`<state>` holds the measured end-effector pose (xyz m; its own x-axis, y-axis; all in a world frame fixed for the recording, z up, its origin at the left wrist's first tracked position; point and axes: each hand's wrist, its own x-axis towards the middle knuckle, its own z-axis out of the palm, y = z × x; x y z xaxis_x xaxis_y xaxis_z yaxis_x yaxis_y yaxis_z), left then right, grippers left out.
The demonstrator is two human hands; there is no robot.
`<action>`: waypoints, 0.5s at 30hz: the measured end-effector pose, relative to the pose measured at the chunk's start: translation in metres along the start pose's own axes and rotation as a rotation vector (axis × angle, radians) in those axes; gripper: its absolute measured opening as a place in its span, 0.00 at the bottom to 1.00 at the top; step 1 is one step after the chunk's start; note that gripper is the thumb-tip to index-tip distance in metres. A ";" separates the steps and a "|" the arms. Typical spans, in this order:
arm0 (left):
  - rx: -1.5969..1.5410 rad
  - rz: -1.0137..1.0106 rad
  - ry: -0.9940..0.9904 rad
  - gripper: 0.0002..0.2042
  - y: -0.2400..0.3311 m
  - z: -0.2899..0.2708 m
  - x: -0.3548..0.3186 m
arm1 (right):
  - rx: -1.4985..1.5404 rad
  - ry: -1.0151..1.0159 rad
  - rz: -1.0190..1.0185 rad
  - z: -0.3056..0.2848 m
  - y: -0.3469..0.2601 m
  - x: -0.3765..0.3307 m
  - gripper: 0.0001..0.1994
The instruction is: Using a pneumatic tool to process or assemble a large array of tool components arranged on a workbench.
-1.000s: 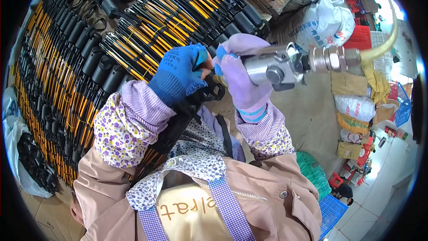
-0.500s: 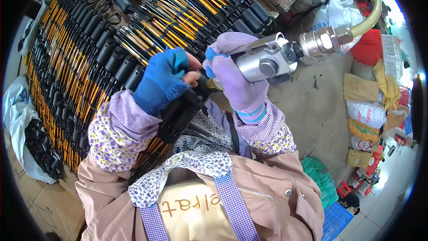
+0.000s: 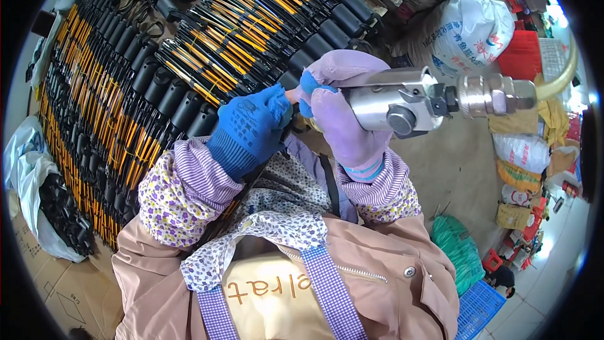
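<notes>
My right hand (image 3: 343,110), in a lilac glove with blue fingertips, grips a silver air tool (image 3: 402,104) whose metal coupling and yellowish hose (image 3: 557,82) run off to the right. My left hand (image 3: 248,129), in a blue glove, is closed on a long black and orange piece (image 3: 251,179) that runs down across my lap. The tool's front end meets that piece between my two hands, and the contact point is hidden by my fingers.
Rows of black-handled, orange and yellow striped pieces (image 3: 157,82) lie stacked on the floor ahead and to the left. A white bag of black parts (image 3: 47,204) sits at the left. Sacks (image 3: 472,25), red crates (image 3: 525,56), a green net bag (image 3: 456,249) and a blue crate (image 3: 478,308) stand on the right.
Both hands and the air tool have shifted slightly, the tool now lying more level. The left hand keeps its hold on the long piece.
</notes>
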<state>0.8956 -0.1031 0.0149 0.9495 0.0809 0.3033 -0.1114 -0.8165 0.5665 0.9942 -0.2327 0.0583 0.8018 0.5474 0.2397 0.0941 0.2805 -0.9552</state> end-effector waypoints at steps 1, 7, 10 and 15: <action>0.001 0.001 0.001 0.23 0.001 -0.001 0.000 | 0.000 -0.001 -0.002 -0.001 0.001 0.001 0.11; -0.093 -0.034 -0.032 0.19 0.002 0.001 -0.001 | 0.088 -0.080 -0.041 0.000 0.016 0.005 0.11; -0.124 0.031 0.069 0.20 -0.001 0.005 -0.005 | 0.123 -0.048 -0.030 0.004 0.020 0.004 0.11; -0.133 0.066 0.083 0.19 -0.003 -0.002 -0.001 | 0.143 0.017 -0.082 0.017 0.009 0.007 0.11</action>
<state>0.8947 -0.0998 0.0148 0.9119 0.0806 0.4025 -0.2161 -0.7393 0.6377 0.9908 -0.2125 0.0543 0.8047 0.5053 0.3117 0.0754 0.4337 -0.8979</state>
